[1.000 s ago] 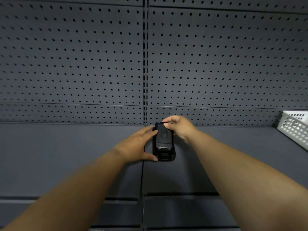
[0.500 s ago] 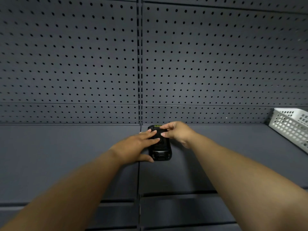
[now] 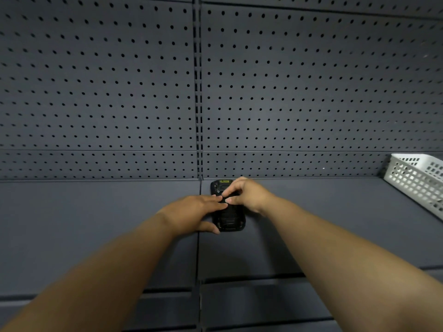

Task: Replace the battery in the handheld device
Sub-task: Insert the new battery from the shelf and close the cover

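Note:
A black handheld device (image 3: pixel 229 219) lies flat, back side up, on the dark grey shelf (image 3: pixel 96 226), its top end with a small yellow label toward the pegboard wall. My left hand (image 3: pixel 194 212) grips its left side, thumb at the lower left edge and fingers across the middle. My right hand (image 3: pixel 248 194) comes in from the right, fingertips pinched on the black battery piece seated in the device's back. The hands hide most of that piece.
A grey pegboard wall (image 3: pixel 287 92) rises right behind the device. A white perforated plastic basket (image 3: pixel 418 179) stands at the right end of the shelf. A seam divides the shelf just left of the device, and lower shelf fronts run along the bottom.
The black piece that my right hand held tilted up at the device's top a second ago now lies flat in its back. Both hands have closed in over the device's middle.

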### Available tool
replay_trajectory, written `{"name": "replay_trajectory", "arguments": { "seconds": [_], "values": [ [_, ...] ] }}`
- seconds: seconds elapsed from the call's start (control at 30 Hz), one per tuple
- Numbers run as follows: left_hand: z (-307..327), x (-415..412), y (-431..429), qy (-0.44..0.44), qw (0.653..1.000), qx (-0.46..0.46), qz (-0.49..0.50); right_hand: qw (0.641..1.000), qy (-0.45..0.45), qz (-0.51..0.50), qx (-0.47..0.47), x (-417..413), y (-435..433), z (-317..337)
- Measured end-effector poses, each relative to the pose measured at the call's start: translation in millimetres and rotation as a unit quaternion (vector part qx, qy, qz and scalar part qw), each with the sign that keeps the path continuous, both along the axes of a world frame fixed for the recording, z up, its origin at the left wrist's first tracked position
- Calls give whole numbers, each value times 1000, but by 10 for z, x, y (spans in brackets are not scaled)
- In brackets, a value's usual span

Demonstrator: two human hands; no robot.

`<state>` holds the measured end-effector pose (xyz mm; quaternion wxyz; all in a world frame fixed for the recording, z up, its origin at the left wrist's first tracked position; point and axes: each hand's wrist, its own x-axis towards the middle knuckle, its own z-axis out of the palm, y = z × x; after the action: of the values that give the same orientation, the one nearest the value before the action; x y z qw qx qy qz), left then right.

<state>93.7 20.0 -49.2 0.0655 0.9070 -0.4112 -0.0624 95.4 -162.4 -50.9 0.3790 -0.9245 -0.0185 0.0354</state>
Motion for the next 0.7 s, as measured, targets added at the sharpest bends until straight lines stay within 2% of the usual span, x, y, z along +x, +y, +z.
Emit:
{"name": "replay_trajectory", "arguments": {
  "seconds": [0.13, 0.23, 0.47, 0.7],
  "values": [
    [-6, 7, -7, 2, 1000, -3, 9, 999, -32, -20, -35, -25, -1, -9],
    [-2, 17, -18, 6, 1000, -5, 13, 988, -47, -41, -138, -63, -106, -4],
    [49, 12, -38, 9, 1000, 13, 7, 955, -28, 22, -295, -137, -118, 61],
    [61, 3, -49, 11, 1000, 16, 11, 922, -51, 50, -380, -177, -89, 152]
  ]
}}
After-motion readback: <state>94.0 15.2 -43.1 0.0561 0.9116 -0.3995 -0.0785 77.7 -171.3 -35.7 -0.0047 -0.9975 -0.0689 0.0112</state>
